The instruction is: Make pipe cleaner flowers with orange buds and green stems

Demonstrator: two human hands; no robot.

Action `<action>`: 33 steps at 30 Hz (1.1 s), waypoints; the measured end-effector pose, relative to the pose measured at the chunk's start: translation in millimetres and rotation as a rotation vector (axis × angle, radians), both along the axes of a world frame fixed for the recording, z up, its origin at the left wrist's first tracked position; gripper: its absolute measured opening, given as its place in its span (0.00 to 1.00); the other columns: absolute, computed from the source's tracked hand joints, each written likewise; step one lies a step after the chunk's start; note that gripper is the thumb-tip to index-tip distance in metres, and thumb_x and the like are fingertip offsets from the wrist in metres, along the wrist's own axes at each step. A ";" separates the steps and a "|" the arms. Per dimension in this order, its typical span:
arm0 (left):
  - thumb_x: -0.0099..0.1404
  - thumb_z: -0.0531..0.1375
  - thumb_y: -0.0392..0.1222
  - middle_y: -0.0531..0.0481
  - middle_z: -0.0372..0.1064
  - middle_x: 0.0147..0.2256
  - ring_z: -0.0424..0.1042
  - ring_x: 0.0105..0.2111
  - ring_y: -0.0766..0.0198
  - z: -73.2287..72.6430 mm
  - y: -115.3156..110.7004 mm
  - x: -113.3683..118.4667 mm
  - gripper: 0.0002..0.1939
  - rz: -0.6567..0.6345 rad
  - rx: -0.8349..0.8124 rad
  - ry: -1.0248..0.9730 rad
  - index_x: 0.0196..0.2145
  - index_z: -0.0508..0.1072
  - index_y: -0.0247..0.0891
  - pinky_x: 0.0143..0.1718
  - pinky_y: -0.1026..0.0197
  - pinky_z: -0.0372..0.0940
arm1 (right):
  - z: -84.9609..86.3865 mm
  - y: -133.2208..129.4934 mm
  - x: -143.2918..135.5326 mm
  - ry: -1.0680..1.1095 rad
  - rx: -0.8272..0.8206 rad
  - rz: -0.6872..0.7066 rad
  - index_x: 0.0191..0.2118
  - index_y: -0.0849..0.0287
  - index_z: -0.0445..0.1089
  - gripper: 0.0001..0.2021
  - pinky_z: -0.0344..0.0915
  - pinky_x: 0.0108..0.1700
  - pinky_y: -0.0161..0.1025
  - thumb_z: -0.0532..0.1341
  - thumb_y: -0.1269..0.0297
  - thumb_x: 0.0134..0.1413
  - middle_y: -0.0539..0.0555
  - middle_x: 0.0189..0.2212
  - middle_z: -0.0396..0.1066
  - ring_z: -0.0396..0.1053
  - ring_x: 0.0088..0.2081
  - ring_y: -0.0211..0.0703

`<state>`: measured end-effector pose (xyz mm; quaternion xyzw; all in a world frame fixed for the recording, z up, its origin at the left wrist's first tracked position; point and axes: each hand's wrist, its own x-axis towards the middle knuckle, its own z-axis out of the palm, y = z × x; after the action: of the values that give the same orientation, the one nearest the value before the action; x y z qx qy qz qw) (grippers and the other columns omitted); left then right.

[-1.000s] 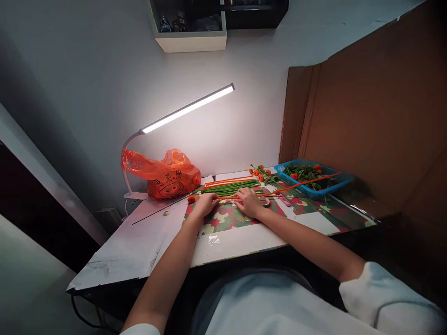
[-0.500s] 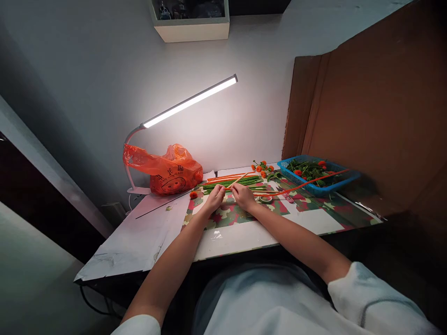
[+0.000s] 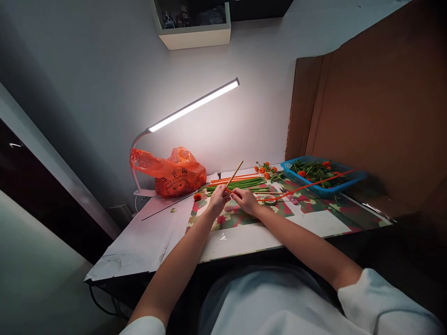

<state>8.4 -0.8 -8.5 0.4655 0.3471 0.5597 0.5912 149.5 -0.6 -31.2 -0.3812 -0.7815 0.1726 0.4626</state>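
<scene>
My left hand [image 3: 219,198] is closed on a thin wooden stick [image 3: 234,173], which slants up and to the right out of its fingers. Close beside it, my right hand [image 3: 246,201] pinches a long orange pipe cleaner [image 3: 307,185]. One end of that pipe cleaner reaches the stick at my left fingers; its long tail runs right, across the blue basket. Whether it is wrapped round the stick is too small to tell. Behind both hands lie several green stems [image 3: 249,183] and more orange pipe cleaners [image 3: 240,177].
A blue basket [image 3: 323,191] of leaves and orange flowers stands at the right, before a cardboard sheet [image 3: 370,116]. Orange flowers [image 3: 265,170], a tape roll [image 3: 269,199] and a pink-handled tool [image 3: 292,199] lie nearby. At left are an orange bag [image 3: 179,179] and a lamp [image 3: 195,106].
The stick has swung from lying low between both hands to a steeper slant in my left hand. My right hand now holds the pipe cleaner's end against it. The view has shifted slightly.
</scene>
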 end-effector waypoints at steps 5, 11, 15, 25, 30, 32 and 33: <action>0.58 0.60 0.53 0.59 0.53 0.21 0.55 0.19 0.74 0.8 -7.2 3.6 0.18 -0.067 0.046 0.096 0.28 0.57 0.39 0.23 0.70 0.55 | -0.9 4.2 -7.3 0.365 -0.182 0.126 0.40 0.57 0.67 0.16 0.49 0.23 0.31 0.59 0.52 0.50 0.41 0.16 0.54 0.52 0.19 0.34; 0.59 0.59 0.56 0.60 0.49 0.20 0.49 0.18 0.73 -3.3 -6.0 7.4 0.19 -0.098 0.091 0.155 0.27 0.58 0.39 0.21 0.69 0.50 | 6.1 4.6 -7.9 0.589 -0.265 0.150 0.31 0.58 0.69 0.14 0.49 0.20 0.31 0.64 0.52 0.42 0.42 0.15 0.54 0.51 0.18 0.32; 0.62 0.53 0.57 0.57 0.50 0.20 0.50 0.20 0.71 -8.5 -4.1 6.4 0.19 -0.059 0.210 0.294 0.25 0.58 0.38 0.21 0.67 0.50 | 8.2 4.4 -7.4 0.692 -0.335 0.178 0.27 0.59 0.66 0.16 0.51 0.21 0.31 0.66 0.52 0.38 0.43 0.16 0.57 0.56 0.19 0.32; 0.63 0.52 0.47 0.55 0.52 0.20 0.52 0.22 0.69 -10.1 -1.0 3.4 0.16 -0.029 0.314 0.410 0.21 0.57 0.38 0.24 0.65 0.53 | 9.0 4.2 -4.9 0.653 -0.368 0.225 0.28 0.61 0.67 0.16 0.51 0.21 0.30 0.66 0.53 0.37 0.44 0.17 0.60 0.55 0.20 0.31; 0.63 0.52 0.45 0.57 0.48 0.20 0.49 0.19 0.71 -8.0 -0.8 7.2 0.14 -0.056 0.161 0.201 0.22 0.57 0.38 0.21 0.67 0.50 | 4.3 6.7 -6.6 0.653 -0.373 0.210 0.34 0.59 0.67 0.19 0.53 0.22 0.30 0.65 0.51 0.38 0.42 0.17 0.59 0.56 0.20 0.32; 0.61 0.56 0.46 0.58 0.47 0.20 0.48 0.19 0.72 -6.7 -0.7 7.3 0.14 -0.093 0.115 0.089 0.23 0.57 0.37 0.21 0.68 0.50 | 3.7 6.7 -6.3 0.650 -0.360 0.202 0.32 0.59 0.67 0.18 0.52 0.22 0.31 0.65 0.50 0.39 0.43 0.18 0.60 0.56 0.21 0.32; 0.60 0.57 0.47 0.58 0.48 0.21 0.48 0.19 0.73 -5.9 -0.9 7.0 0.15 -0.110 0.102 0.047 0.24 0.58 0.37 0.21 0.68 0.49 | 4.2 6.4 -5.5 0.643 -0.354 0.200 0.30 0.59 0.67 0.18 0.52 0.22 0.31 0.65 0.50 0.39 0.44 0.19 0.60 0.56 0.21 0.32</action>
<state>15.4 -1.6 -14.4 0.5265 0.3057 0.5321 0.5884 144.1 5.8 -27.0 -0.3035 -0.5879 0.4601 0.5921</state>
